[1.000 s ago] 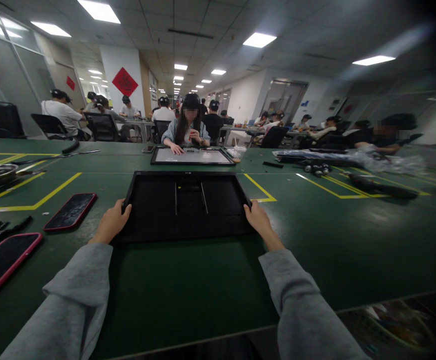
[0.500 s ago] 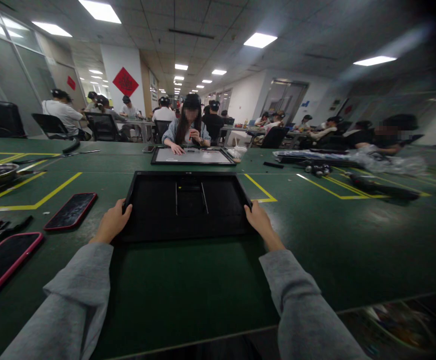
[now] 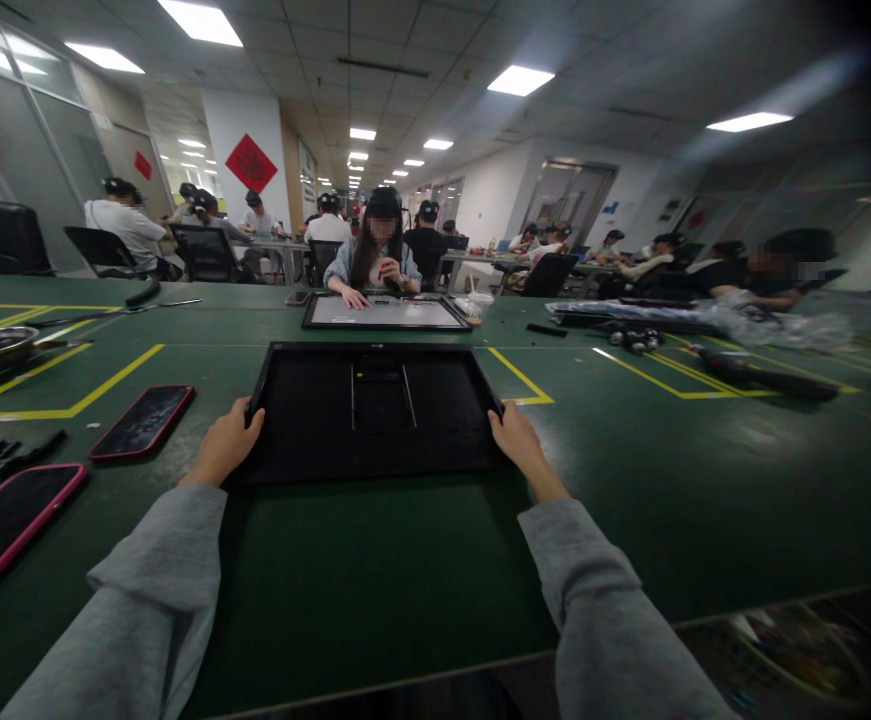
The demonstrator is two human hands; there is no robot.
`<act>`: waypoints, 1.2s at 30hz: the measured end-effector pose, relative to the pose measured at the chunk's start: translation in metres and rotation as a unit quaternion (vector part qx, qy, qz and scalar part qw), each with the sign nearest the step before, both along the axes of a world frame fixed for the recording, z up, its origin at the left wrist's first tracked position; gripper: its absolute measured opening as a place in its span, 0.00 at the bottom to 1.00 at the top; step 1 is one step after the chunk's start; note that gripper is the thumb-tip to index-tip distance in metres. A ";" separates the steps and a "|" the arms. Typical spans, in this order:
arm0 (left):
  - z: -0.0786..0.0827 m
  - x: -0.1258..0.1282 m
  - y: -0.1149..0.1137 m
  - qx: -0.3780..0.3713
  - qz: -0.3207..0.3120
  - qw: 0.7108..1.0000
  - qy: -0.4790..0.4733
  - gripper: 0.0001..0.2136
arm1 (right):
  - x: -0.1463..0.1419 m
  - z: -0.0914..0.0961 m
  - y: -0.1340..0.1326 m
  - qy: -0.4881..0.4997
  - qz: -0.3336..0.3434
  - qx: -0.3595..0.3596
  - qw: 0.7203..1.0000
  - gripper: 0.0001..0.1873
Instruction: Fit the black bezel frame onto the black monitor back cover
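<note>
Holding step, seemingly: left hand (image 3: pixel 223 442), right hand (image 3: pixel 519 440) grip opposite ends of black panel (image 3: pixel 382 412); moving it likely needs both.

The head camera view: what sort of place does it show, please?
It looks like a shared workroom, perhaps a workshop: a long green table marked with yellow tape lines, and several seated people in the background.

Dim overall. Light from white ceiling panels (image 3: pixel 521 80), high beyond the fingers (image 3: pixel 255 426). Black casing (image 3: pixel 304 420) between them underlit, low-contrast. Dull glare on green tabletop (image 3: pixel 652 470), right of the right fingers (image 3: pixel 496 427). Far right of those: smeared, stretched; upper corner black.
</note>
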State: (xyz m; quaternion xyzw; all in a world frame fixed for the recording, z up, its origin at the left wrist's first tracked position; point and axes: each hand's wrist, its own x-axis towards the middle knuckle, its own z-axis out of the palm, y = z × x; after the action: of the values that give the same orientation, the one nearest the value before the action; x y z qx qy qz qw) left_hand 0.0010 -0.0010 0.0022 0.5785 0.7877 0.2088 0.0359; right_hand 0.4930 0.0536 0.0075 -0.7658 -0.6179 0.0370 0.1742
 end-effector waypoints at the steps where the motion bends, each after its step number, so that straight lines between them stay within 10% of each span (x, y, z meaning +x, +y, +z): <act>1: 0.000 0.000 0.000 -0.001 -0.001 1.000 0.000 0.29 | 0.000 0.000 0.000 0.000 0.001 0.001 1.000 0.20; 36: -0.004 -0.002 0.004 -0.010 0.007 1.000 0.006 0.28 | 0.003 -0.006 0.004 0.002 0.005 0.016 1.000 0.20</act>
State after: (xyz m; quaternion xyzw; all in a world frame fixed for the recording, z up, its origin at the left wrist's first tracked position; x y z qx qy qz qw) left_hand -0.0013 0.0028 -0.0013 0.5741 0.7938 0.1975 0.0356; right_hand 0.4959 0.0574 0.0019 -0.7596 -0.6221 0.0298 0.1873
